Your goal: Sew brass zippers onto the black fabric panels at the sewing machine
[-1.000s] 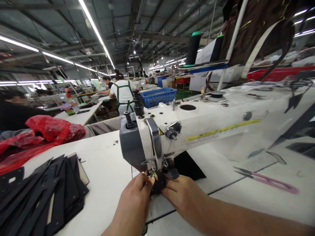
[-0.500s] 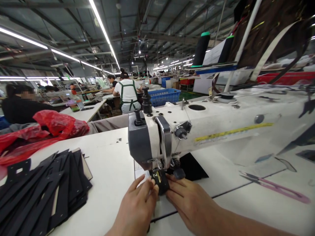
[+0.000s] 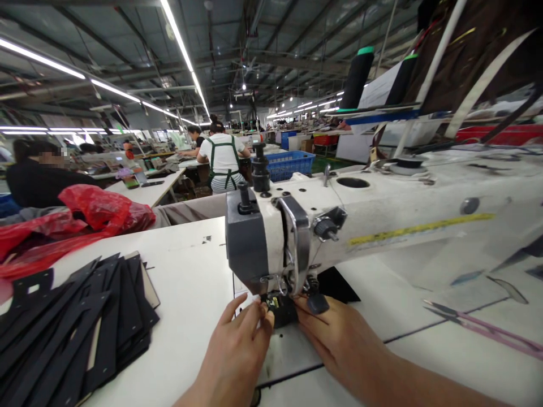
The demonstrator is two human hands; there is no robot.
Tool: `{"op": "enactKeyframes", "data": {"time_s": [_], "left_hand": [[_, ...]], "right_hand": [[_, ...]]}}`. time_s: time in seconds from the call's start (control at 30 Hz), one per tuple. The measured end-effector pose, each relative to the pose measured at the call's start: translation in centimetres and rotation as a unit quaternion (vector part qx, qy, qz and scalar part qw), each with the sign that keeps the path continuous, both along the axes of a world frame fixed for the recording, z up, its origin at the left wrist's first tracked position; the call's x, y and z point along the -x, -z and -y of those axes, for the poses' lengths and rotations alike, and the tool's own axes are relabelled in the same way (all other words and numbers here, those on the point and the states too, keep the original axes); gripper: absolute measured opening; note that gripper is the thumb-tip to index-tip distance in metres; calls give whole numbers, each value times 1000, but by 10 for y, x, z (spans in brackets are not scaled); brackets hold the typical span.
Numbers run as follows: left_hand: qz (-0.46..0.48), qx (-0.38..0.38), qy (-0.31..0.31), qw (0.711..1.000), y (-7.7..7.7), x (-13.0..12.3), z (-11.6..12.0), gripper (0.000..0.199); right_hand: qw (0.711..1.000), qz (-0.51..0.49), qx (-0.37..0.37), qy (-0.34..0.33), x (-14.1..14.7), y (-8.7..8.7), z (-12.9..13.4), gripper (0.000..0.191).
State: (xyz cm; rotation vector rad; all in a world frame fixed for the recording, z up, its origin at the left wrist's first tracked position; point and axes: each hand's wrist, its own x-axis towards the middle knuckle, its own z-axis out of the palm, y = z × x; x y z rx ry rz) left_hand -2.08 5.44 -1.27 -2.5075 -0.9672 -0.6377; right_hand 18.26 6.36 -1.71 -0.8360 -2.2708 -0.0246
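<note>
A small black piece with yellow-gold marks [image 3: 286,315] lies on the white sewing table under the needle area of a sewing machine [image 3: 271,243]. My left hand [image 3: 237,347] is at its left edge, thumb and fingertips closed on it. On the other side my right hand [image 3: 345,333] presses its fingers together along the right edge. A dark machine part hides some of the right fingertips. A flat black sheet [image 3: 339,287] lies behind the right hand, beneath the machine arm.
A fanned pile of black strips [image 3: 80,328] lies at left, near a red plastic bag [image 3: 106,212]. Pink-handled thread snips [image 3: 487,328] rest at right. Black thread cones [image 3: 358,79] stand above the machine. Beyond are a blue crate [image 3: 288,164] and co-workers [image 3: 223,152].
The black piece has slid farther under the machine, so less of it shows in front, and both hands have stayed beside it. The view has shifted slightly.
</note>
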Motion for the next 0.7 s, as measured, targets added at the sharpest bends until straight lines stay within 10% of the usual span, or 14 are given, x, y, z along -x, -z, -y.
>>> {"op": "enactKeyframes", "data": {"time_s": [0.57,0.7], "left_hand": [[32,21,-7,999,3,-1,-7,14],[43,41,-16,998,3,-1,-7,13]], "right_hand": [[999,-5,33,0,2,-6,-7,27],[997,-20,-71,34,5,-9,-3,21]]}}
